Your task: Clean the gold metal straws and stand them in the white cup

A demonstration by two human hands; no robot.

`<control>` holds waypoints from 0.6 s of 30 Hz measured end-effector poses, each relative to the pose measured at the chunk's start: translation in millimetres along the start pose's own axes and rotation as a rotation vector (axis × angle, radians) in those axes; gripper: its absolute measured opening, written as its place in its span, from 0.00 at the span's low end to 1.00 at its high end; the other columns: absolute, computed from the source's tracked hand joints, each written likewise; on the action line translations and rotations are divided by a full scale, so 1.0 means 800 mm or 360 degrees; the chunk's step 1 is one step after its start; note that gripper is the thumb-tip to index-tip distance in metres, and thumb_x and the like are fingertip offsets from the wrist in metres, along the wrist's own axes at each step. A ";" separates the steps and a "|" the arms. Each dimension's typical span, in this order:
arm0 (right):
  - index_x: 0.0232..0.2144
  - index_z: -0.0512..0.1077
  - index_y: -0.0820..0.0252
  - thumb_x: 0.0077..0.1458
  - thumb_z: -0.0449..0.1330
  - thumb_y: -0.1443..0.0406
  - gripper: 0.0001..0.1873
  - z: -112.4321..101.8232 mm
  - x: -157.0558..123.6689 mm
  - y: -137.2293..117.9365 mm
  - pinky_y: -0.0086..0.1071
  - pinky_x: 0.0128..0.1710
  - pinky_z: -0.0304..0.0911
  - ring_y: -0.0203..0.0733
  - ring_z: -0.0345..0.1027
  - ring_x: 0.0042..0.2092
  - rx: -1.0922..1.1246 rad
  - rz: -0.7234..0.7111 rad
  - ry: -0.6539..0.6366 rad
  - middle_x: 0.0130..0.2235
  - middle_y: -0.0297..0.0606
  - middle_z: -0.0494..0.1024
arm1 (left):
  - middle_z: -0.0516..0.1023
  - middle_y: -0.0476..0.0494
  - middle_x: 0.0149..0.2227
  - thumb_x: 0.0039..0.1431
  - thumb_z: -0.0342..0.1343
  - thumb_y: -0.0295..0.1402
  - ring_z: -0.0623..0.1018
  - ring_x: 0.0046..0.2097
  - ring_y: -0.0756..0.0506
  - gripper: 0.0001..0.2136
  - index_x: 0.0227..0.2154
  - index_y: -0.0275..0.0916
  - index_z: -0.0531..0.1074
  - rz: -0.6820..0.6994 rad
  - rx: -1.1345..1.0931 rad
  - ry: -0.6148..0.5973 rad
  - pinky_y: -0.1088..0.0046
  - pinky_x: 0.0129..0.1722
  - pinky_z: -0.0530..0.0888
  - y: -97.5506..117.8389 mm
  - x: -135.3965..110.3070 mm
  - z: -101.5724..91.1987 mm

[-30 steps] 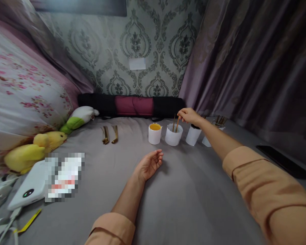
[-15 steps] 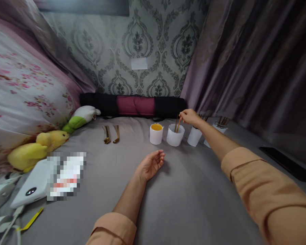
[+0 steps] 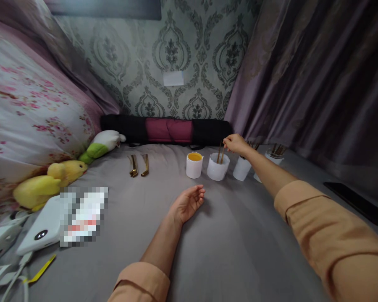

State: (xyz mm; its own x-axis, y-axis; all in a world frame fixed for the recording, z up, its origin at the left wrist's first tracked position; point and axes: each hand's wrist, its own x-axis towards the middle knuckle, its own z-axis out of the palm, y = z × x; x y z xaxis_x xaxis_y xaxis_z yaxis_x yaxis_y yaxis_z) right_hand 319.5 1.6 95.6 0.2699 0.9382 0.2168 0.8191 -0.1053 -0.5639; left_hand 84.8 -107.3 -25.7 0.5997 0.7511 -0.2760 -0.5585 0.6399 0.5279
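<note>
At the white wrapped cup (image 3: 218,171), my right hand (image 3: 236,144) pinches the top of a thin brown stick (image 3: 222,156). The stick's lower end is inside the cup, beside another thin stick (image 3: 219,152) that leans there. My left hand (image 3: 189,204) rests on the grey sheet, palm turned sideways and fingers loosely curled with nothing in them. Left of that cup stands a white cup with a yellow inside (image 3: 194,167). Partly behind my right wrist and forearm are a white container (image 3: 240,170) and a clear-topped container (image 3: 274,156), both holding several thin dark sticks.
Two small bundles of gold, thin-stemmed pieces (image 3: 133,166) lie left on the sheet (image 3: 239,251). Plush toys (image 3: 63,172), a white power bank (image 3: 45,222) and a power strip (image 3: 3,243) line the left side. A black-and-maroon roll (image 3: 168,130) lies along the wall; a black flat object (image 3: 355,201) is right.
The stick in my right hand has shifted slightly and stands more upright in the cup. My left hand stays in place. The whole view has moved a little.
</note>
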 end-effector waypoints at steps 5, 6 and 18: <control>0.29 0.70 0.64 0.53 0.50 0.66 0.10 -0.008 0.001 -0.006 0.20 0.14 0.53 0.27 0.62 0.18 -0.0021 0.0001 -0.0041 0.27 0.39 0.75 | 0.72 0.43 0.29 0.52 0.52 0.26 0.72 0.28 0.54 0.06 0.33 0.31 0.69 0.0002 -0.0009 0.0001 0.81 0.27 0.69 0.000 -0.001 -0.001; 0.28 0.70 0.64 0.53 0.50 0.66 0.10 -0.008 0.001 -0.006 0.20 0.14 0.53 0.27 0.61 0.18 -0.0020 0.0001 -0.0045 0.27 0.39 0.75 | 0.72 0.43 0.28 0.53 0.51 0.26 0.72 0.28 0.54 0.06 0.33 0.31 0.69 0.0003 -0.0008 0.0006 0.81 0.27 0.69 -0.001 -0.001 0.000; 0.28 0.71 0.64 0.52 0.52 0.65 0.10 0.008 0.006 0.001 0.20 0.15 0.55 0.28 0.62 0.18 0.0036 0.0052 -0.0011 0.27 0.39 0.76 | 0.73 0.43 0.29 0.52 0.52 0.26 0.71 0.28 0.54 0.06 0.33 0.31 0.69 -0.0006 0.0008 0.0002 0.81 0.27 0.69 -0.003 0.000 0.004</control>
State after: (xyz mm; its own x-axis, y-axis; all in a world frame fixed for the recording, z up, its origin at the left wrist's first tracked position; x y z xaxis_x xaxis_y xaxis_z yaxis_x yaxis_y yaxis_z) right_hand 318.4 8.2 90.8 0.2926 0.9366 0.1928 0.7983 -0.1282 -0.5884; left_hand 88.0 -109.4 -24.8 0.6010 0.7490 -0.2791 -0.5535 0.6419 0.5307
